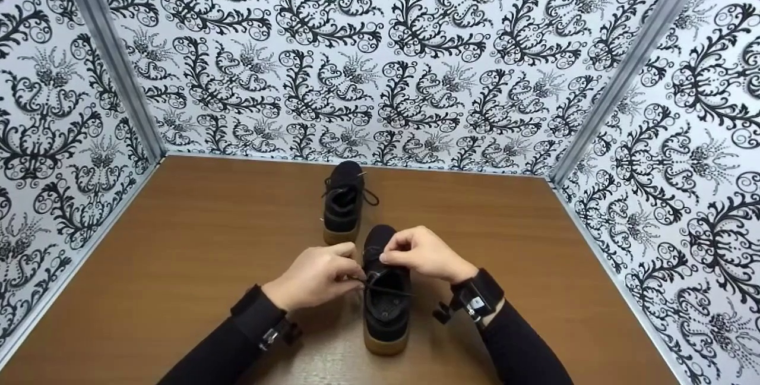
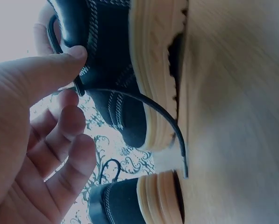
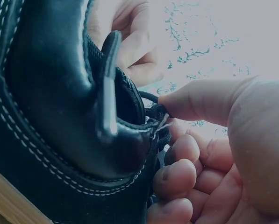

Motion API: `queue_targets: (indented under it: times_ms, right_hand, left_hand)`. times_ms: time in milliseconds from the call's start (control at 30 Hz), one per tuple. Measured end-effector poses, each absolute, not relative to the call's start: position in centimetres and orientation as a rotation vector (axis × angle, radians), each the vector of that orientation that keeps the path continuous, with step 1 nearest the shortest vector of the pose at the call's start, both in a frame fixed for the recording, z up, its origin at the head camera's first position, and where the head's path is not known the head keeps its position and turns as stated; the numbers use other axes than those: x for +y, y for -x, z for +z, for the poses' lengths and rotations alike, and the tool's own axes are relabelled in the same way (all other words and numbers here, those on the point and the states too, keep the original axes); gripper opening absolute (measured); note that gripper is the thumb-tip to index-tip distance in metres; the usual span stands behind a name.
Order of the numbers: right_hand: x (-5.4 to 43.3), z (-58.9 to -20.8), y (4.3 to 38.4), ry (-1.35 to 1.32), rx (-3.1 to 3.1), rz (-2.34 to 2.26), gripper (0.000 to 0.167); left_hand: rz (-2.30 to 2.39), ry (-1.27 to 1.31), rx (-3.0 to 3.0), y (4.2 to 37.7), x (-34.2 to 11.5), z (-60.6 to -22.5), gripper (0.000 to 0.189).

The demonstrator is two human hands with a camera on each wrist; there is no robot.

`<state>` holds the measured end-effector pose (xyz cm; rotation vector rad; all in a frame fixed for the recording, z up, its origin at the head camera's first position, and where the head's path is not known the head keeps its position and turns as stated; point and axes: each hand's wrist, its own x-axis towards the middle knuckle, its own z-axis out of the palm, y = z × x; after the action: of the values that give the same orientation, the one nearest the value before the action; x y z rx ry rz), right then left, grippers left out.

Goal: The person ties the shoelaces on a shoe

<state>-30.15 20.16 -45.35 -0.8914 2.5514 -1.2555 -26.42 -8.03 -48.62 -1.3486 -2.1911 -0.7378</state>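
Observation:
A black shoe [image 1: 386,328] with white stitching and a tan sole stands on the table, its toe pointing away from me. On its left side, my left hand [image 1: 317,275] pinches a black shoelace [image 2: 153,103] between thumb and fingers. The lace's tipped end hangs loose beside the sole in the left wrist view. My right hand [image 1: 427,254] is over the lacing from the right, thumb and index finger pinching a lace [image 3: 148,97] near the tongue. Another lace end [image 3: 107,107] with a pale tip lies across the shoe's opening.
A matching black shoe [image 1: 342,221] stands farther back and slightly left, its lace looped out to the side. The brown wooden table [image 1: 208,242] is bounded by patterned black-and-white walls [image 1: 332,76] with grey metal corner posts [image 1: 629,70].

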Motion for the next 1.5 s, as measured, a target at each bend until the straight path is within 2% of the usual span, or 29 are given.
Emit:
queue_targets:
  times_ms: [267, 600, 967, 1333, 1500]
  right_hand:
    - [20.1, -45.3, 30.2, 0.896, 2.553, -1.253, 0.012]
    - [20.1, -45.3, 30.0, 0.877, 2.534, -1.289, 0.01]
    - [20.2, -45.4, 30.2, 0.874, 2.505, -1.317, 0.007]
    - [20.3, -45.6, 30.2, 0.842, 2.511, -1.344, 0.025]
    - [20.3, -45.7, 30.3, 0.825, 2.509, -1.369, 0.027]
  left_hand:
    - [-0.942, 1.36, -2.098, 25.9, -7.3, -48.4, 0.009]
    - [-0.989, 1.231, -2.024, 25.0, -5.3, -49.4, 0.009]
    - [-1.167, 1.301, -2.056, 25.5, -5.5, -49.7, 0.011]
    - [-1.038, 1.231, -2.118, 25.3, -5.7, -49.3, 0.009]
    - [-1.056, 1.203, -2.075, 25.2, -5.6, -49.3, 0.01]
